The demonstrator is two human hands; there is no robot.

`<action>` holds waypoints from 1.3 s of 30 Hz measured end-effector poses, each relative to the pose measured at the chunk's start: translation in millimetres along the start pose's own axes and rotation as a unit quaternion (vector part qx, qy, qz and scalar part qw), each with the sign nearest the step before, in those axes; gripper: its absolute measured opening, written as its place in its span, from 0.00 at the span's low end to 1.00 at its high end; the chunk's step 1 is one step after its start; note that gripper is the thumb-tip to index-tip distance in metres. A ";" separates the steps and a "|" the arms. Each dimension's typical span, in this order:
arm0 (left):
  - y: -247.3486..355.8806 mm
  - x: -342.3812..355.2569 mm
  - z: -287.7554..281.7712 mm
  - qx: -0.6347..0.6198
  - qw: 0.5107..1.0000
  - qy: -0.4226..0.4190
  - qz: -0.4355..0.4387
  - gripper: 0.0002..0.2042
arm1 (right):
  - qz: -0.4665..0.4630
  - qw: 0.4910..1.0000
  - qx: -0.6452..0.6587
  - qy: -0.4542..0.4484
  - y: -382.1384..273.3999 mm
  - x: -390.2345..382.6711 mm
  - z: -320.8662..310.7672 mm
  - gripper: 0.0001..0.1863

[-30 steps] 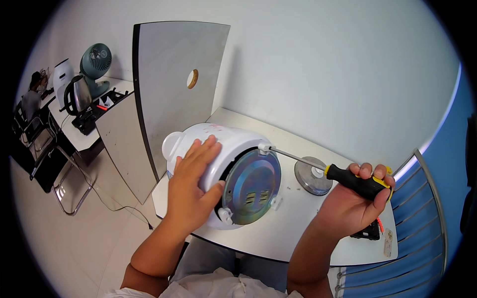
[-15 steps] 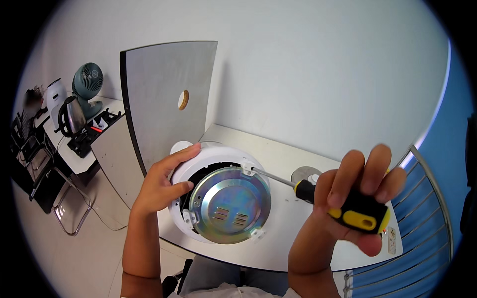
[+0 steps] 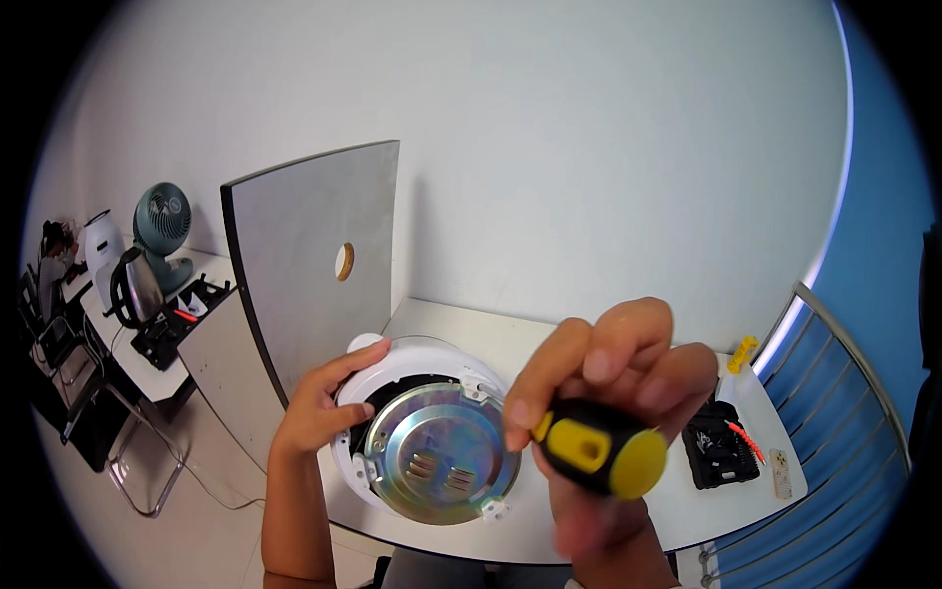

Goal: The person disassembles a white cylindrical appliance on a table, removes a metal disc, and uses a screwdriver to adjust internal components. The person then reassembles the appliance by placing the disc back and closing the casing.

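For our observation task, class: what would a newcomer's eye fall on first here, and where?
Probably the black-and-yellow screwdriver in the right hand, right of centre in the foreground. Next, the shiny, rainbow-tinted metal disc left of it, on the white appliance whose rim the left hand holds.

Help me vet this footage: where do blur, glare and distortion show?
Head view: right hand and screwdriver look soft, the thumb most smeared; same view, metal plate shows pale glare and rainbow sheen; same view, gray panel bows along its top edge.

The plate [image 3: 442,442] is glossy, iridescent metal; the appliance shell [image 3: 422,363] looks smooth plastic.
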State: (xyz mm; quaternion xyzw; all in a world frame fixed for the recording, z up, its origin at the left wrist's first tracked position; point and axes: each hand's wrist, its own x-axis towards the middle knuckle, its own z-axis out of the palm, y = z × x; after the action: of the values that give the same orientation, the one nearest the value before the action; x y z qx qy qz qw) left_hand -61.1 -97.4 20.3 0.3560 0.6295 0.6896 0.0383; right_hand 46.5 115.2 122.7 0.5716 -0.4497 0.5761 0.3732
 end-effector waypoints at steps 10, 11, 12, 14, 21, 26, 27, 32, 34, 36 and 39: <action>-6.6 -0.6 9.4 -0.007 0.999 -0.006 0.044 0.31 | 0.098 0.995 0.000 0.026 -12.1 0.6 -1.5 0.28; -4.8 1.4 11.1 -0.008 0.999 -0.011 0.038 0.31 | 0.078 0.997 0.010 0.015 -6.5 3.4 -2.8 0.28; -7.2 4.3 12.4 -0.006 0.999 -0.008 0.040 0.31 | 0.059 0.998 0.020 0.002 -0.6 6.3 -4.1 0.29; -2.5 14.3 14.0 -0.016 0.999 -0.029 0.018 0.31 | 0.013 1.000 -0.011 -0.013 7.6 11.2 -7.7 0.33; -0.4 54.2 8.8 -0.054 0.991 -0.115 -0.029 0.31 | 0.147 0.983 -0.105 -0.009 7.5 18.4 -23.1 0.35; -2.3 84.7 28.1 -0.059 0.983 -0.163 -0.067 0.30 | 0.167 0.983 -0.018 0.077 0.5 7.3 -33.4 0.33; -1.7 88.3 31.5 -0.058 0.981 -0.169 -0.074 0.30 | 0.131 0.989 -0.004 0.066 1.9 4.9 -37.8 0.33; -5.2 92.3 35.8 -0.058 0.985 -0.143 -0.075 0.30 | -0.003 0.988 -0.138 -0.062 -8.5 -11.4 -70.8 0.32; -5.5 88.8 35.9 -0.059 0.986 -0.141 -0.065 0.30 | 0.007 0.991 -0.129 -0.021 -16.9 -19.5 -74.7 0.27; -6.1 84.8 37.6 -0.039 0.989 -0.128 -0.059 0.30 | 0.030 0.994 -0.103 0.022 -24.4 -28.9 -71.8 0.23; -4.3 81.9 43.8 -0.022 0.992 -0.116 -0.050 0.31 | 0.054 0.994 -0.067 0.067 -38.9 -42.4 -66.8 0.19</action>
State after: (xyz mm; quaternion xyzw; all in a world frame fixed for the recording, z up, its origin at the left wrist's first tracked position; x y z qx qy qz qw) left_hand -100.1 -18.7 50.7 0.4007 0.6225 0.6544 0.1539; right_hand 64.6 194.1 88.0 0.4799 -0.4918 0.6009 0.4083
